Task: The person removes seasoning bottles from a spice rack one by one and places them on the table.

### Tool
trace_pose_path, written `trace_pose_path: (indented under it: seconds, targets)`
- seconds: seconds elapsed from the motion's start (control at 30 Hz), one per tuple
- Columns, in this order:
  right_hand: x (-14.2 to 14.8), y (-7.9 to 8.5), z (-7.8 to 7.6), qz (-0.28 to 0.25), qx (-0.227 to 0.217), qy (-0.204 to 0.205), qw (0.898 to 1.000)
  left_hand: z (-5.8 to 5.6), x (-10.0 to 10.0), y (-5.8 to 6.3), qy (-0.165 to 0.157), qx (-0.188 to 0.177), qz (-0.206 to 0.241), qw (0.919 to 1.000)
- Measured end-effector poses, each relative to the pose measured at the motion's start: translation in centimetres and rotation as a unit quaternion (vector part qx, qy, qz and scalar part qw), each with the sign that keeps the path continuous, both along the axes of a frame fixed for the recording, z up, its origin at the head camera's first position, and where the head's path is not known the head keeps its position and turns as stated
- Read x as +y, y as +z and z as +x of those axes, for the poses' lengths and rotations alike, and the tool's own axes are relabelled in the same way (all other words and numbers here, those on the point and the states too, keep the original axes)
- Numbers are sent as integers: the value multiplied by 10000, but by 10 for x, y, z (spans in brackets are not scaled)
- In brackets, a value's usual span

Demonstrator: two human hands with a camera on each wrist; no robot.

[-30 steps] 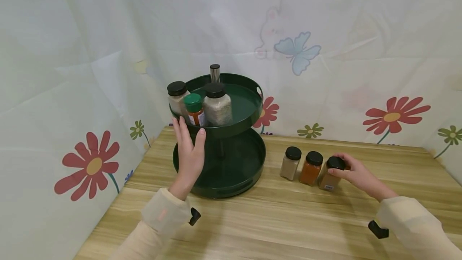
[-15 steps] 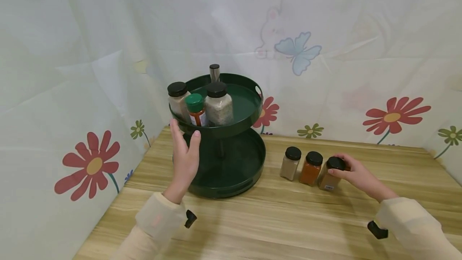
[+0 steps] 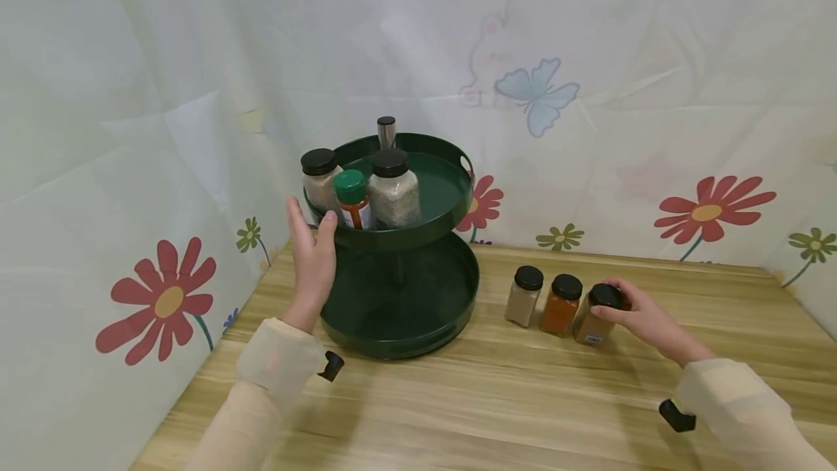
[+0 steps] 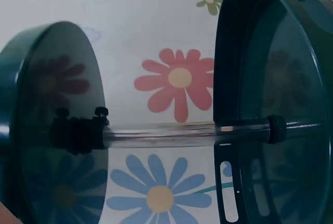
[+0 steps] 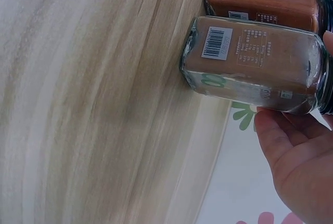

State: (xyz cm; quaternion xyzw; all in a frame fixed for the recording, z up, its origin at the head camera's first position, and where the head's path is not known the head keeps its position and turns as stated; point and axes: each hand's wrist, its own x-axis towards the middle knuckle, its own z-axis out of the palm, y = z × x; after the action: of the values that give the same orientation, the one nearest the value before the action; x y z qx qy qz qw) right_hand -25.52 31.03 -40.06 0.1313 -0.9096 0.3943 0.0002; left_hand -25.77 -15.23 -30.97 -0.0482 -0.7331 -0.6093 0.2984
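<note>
My left hand (image 3: pixel 312 264) is beside the left front of the upper tray (image 3: pixel 431 227) of a dark green two-tier stand, fingers straight and pointing up. Whether it touches the rim I cannot tell. On that tray are a black-lidded jar of pale contents (image 3: pixel 320 184), a small green-capped bottle (image 3: pixel 353 198) and a black-lidded jar of whitish grains (image 3: pixel 394 195). Over on the right, my right hand (image 3: pixel 647 322) holds a spice jar of brown powder (image 5: pixel 250 62) near its black lid, thumb and fingers on opposite sides. The jar stands upright on the table.
Touching or close beside the held jar is an orange-red spice jar (image 3: pixel 560 311), then a beige one (image 3: pixel 523 304). The lower tray (image 3: pixel 392 347) stands on the wooden table (image 3: pixel 458 413). A metal pole (image 4: pixel 161 135) joins the tiers. A flowered curtain (image 3: pixel 621 129) hangs behind.
My left hand has slid from the front of the upper tray toward its left side, first dropping a little, then rising. My right hand has stayed on the jar.
</note>
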Motion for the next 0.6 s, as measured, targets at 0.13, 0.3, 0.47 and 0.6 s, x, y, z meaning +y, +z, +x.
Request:
trace_pose_path:
  seconds: [0.13, 0.3, 0.47, 0.6]
  targets:
    - [0, -1, 0, -56, 11, 8, 10000, -6, -2, 1, -192, 104, 231, 9995]
    - [1, -1, 0, -72, -6, 14, 10000, -13, -4, 1, -620, 281, 522, 9963]
    - [0, -1, 1, -72, -4, -16, 10000, -17, -6, 2, -826, 355, 612, 9941]
    - [0, -1, 1, -83, 14, -31, 10000, -20, -6, 3, -938, 460, 666, 9923]
